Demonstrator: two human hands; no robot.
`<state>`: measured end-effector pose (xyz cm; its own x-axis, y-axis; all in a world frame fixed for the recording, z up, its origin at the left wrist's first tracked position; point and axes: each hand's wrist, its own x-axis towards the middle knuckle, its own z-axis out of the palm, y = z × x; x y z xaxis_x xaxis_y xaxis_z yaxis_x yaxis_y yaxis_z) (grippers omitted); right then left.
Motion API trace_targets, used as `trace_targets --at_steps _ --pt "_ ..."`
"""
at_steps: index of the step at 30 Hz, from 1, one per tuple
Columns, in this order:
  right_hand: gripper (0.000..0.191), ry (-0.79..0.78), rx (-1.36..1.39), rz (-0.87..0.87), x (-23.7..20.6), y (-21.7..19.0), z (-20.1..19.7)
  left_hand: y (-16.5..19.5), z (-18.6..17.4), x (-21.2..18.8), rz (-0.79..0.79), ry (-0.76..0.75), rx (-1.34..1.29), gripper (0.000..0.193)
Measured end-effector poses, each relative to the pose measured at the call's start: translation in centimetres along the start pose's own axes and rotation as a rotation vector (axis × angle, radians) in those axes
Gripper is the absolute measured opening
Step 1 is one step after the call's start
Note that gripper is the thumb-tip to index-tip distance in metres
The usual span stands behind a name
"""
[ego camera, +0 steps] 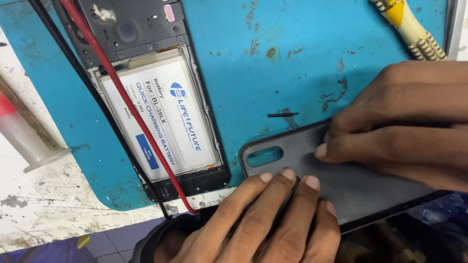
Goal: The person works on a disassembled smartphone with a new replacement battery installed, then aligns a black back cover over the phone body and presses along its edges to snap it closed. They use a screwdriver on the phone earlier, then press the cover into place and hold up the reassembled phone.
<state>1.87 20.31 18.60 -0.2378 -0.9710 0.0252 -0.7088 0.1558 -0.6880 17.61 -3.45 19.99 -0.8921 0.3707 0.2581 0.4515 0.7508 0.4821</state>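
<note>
Pressing down flat, the left hand (263, 219) and right hand (409, 126) are holding the dark back cover (312, 170) at five o'clock on the blue mat (273, 68). Even finger pressure seems best. The opened phone (156, 102) is lying at ten o'clock.

Bare blue mat (273, 63) open between the opened phone (156, 112) and the yellow tool handle (409, 27), red and black wires (122, 92) crossing the phone, back cover (312, 175) filling the mat's lower right, syringe (24, 141) at the left edge
</note>
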Motion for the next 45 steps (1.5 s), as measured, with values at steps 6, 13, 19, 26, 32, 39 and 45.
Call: trace_targets --at_steps 6,13,19,26,32,39,45 --pt "0.034 -0.040 -0.022 0.009 1.4 -0.3 -0.1 0.0 0.2 -0.1 -0.003 0.015 0.000 0.009" --pt "0.038 -0.043 -0.223 0.052 -0.7 -1.2 0.6 0.0 0.1 -0.1 -0.012 0.004 -0.021 0.009" --pt "0.035 -0.009 -0.211 0.053 0.6 -1.5 0.4 -0.1 -0.1 0.1 -0.001 0.007 -0.003 0.010" --pt "0.037 -0.087 -0.163 0.070 2.1 1.4 -1.0 -0.3 0.1 0.2 0.017 0.060 0.027 0.009" --pt "0.031 0.086 -0.295 0.150 -0.4 -0.3 0.5 0.0 0.1 0.1 -0.010 0.014 0.003 0.009" --pt "0.029 0.050 -0.344 0.142 2.6 -1.4 0.3 0.1 0.3 0.0 -0.019 0.016 -0.012 0.010" --pt "0.025 0.046 -0.407 0.108 3.3 -1.9 0.2 0.4 0.4 -0.1 -0.045 0.018 -0.015 0.009"
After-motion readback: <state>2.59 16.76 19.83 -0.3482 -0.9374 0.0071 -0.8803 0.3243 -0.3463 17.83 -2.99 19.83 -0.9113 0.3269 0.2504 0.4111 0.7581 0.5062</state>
